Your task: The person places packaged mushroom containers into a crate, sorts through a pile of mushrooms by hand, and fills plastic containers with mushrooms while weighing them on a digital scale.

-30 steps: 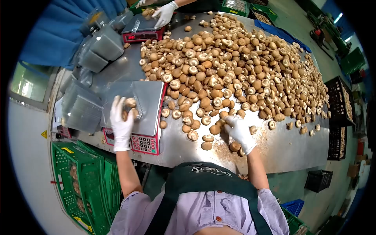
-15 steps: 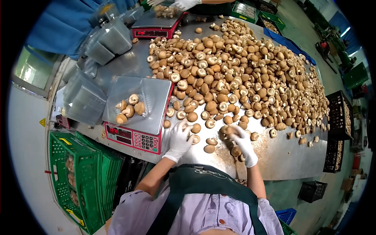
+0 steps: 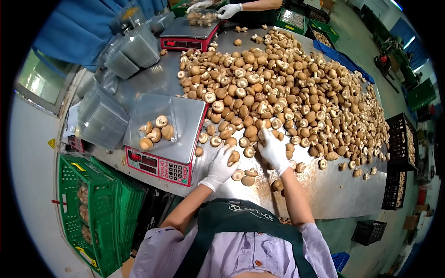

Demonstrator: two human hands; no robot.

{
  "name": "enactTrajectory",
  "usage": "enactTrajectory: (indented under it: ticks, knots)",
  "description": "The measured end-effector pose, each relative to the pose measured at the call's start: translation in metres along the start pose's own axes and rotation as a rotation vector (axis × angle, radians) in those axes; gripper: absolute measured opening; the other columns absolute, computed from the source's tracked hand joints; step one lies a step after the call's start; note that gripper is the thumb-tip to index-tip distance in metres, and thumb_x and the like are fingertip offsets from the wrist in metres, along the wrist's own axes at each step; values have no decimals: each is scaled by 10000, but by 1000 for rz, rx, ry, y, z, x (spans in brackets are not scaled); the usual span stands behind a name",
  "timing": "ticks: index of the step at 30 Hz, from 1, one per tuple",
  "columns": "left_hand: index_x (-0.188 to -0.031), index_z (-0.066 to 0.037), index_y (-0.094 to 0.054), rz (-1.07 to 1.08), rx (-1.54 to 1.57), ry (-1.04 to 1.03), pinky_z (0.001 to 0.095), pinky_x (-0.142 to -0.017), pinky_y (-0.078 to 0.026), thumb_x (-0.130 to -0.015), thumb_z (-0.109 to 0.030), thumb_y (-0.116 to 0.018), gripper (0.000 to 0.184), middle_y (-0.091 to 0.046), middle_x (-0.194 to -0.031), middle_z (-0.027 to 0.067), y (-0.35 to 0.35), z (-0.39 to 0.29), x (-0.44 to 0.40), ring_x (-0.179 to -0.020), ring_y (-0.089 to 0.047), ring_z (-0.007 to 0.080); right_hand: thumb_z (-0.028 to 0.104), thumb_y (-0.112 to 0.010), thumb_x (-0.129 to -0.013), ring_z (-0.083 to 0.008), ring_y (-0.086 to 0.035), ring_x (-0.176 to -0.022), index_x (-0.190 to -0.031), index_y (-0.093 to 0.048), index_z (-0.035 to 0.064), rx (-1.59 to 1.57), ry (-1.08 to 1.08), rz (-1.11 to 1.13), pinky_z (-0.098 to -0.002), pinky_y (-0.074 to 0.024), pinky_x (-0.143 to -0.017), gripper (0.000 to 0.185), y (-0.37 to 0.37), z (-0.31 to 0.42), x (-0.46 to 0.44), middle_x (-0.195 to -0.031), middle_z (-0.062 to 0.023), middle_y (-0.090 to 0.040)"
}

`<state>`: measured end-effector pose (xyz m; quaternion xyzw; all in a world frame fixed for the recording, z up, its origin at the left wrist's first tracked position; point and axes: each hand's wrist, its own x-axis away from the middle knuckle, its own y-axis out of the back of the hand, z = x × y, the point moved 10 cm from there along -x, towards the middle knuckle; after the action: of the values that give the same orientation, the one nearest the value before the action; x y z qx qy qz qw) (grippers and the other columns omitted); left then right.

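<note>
My left hand (image 3: pixel 221 167), in a white glove, is closed around a brown mushroom (image 3: pixel 234 157) just right of the scale. My right hand (image 3: pixel 274 152), also gloved in white, reaches over the near edge of the mushroom pile (image 3: pixel 296 92). Its fingers stretch forward among the caps, and its palm side is hidden. Between and below my hands lie a few loose mushrooms (image 3: pixel 248 180). On the red and grey scale (image 3: pixel 185 125) stands a clear plastic tray (image 3: pixel 139 109) with several mushrooms inside.
Stacked clear trays (image 3: pixel 99 116) stand left of the scale. A second scale (image 3: pixel 185 42) is at the far side, where another person's gloved hand (image 3: pixel 230 10) touches a filled tray. Green crates (image 3: pixel 88 185) stand at lower left, black crates (image 3: pixel 398 143) at right.
My right hand has moved forward from the loose mushrooms to the pile's edge. My left hand has shifted slightly right and now grips a mushroom.
</note>
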<state>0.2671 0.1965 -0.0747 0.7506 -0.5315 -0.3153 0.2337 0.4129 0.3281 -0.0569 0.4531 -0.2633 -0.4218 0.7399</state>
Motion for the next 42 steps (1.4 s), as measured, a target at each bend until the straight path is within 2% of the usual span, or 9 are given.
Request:
enactTrajectory:
  ticks: [7,13,21,24,27,31,36,39,42]
  knots:
    - [-1226,-83,-568,2,-259,-196,397,-885,-435,-818,-326,-628,478,-556,-1226,102,0,-43,-51,-986,-545,269,182,-606,-818,-316,-608,-1035,-1117,-668,149,-134,101,229,-371,-517,-841,307,-13,25,80,-1327,-128,-528]
    - [-1293,-97,-494,309,-407,-33,393,-909,-440,-845,-399,-591,549,-540,-1179,128,-56,-32,-97,-1059,-551,307,195,-613,-844,-283,-653,-925,-1045,-691,110,-434,-42,235,-336,-516,-822,231,4,3,92,-1072,-115,-671]
    - [-1110,-58,-575,104,261,-69,356,-848,-489,-810,-165,-635,324,-580,-1103,131,4,-40,-63,-973,-607,291,211,-672,-816,-256,-647,-959,-1197,-604,89,-282,-290,22,-333,-512,-807,406,50,-36,23,-1085,-148,-657]
    - [-1032,-36,-580,236,1291,616,352,-787,-513,-856,-164,-519,226,-599,-1024,70,-15,8,-21,-848,-594,131,267,-706,-789,-306,-631,-961,-1263,-545,120,-156,-79,-95,-381,-517,-795,521,44,-15,-16,-1090,-159,-642]
    - [-960,-27,-571,332,1692,733,370,-773,-513,-873,-229,-444,254,-603,-974,88,-19,0,9,-826,-596,196,253,-698,-774,-300,-645,-879,-1212,-555,122,36,71,-177,-379,-524,-725,478,0,-9,-39,-968,-117,-654]
    - [-999,-33,-580,445,1530,989,346,-573,-533,-958,-423,-476,406,-599,-700,92,-60,14,47,-764,-629,222,286,-699,-753,-268,-655,-854,-1119,-595,95,-290,-170,-84,-348,-525,-716,426,-3,-31,-28,-959,-100,-663]
    - [-1464,-71,-211,838,1850,842,308,-640,-581,-918,-636,-342,796,-374,-1414,236,-75,-56,51,-891,-658,246,308,-709,-757,-234,-634,-1019,-1228,-578,133,-595,-69,149,-335,-487,-910,520,0,-12,29,-1121,-125,-661]
    - [-1427,-72,-306,683,1922,934,349,-667,-586,-886,-673,-364,811,-399,-1412,198,-92,-47,56,-966,-638,300,220,-730,-781,-251,-642,-1019,-1192,-614,120,-516,274,454,-341,-495,-898,438,22,61,65,-1116,-131,-663]
    - [-1361,-44,-391,688,2065,957,415,-745,-576,-944,-482,-416,605,-475,-1331,190,-92,-41,62,-1066,-600,302,209,-695,-812,-218,-651,-1000,-1081,-673,88,-599,161,259,-316,-506,-861,296,39,58,50,-1066,-138,-678]
